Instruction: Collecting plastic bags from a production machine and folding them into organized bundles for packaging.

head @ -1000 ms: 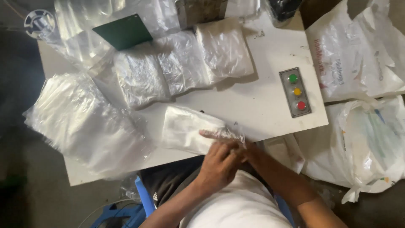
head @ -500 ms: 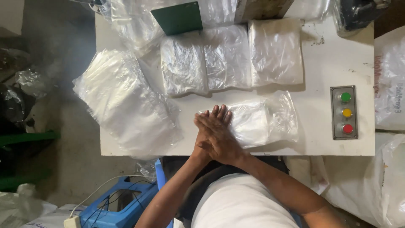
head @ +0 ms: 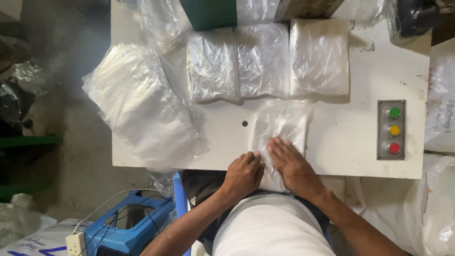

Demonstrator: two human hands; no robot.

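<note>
A clear plastic bag pack (head: 279, 130) lies lengthwise on the white table (head: 350, 142), its near end hanging over the front edge. My left hand (head: 244, 173) rests on the pack's lower left side, fingers curled at its edge. Flat on the lower part of the pack lies my right hand (head: 291, 166), fingers spread and pressing down. Behind the pack three packs of clear bags (head: 265, 61) lie side by side in a row. A loose pile of clear bags (head: 142, 106) sits at the table's left edge.
A control panel (head: 391, 129) with green, yellow and red buttons is set into the table at right. A dark green box (head: 208, 13) stands at the back. Large white sacks (head: 438, 204) sit right of the table. A blue crate (head: 130, 223) and power strip are on the floor.
The bag pack has turned from lying crosswise to lying lengthwise in front of me. My hands have parted from a stacked pose to side by side on its near end.
</note>
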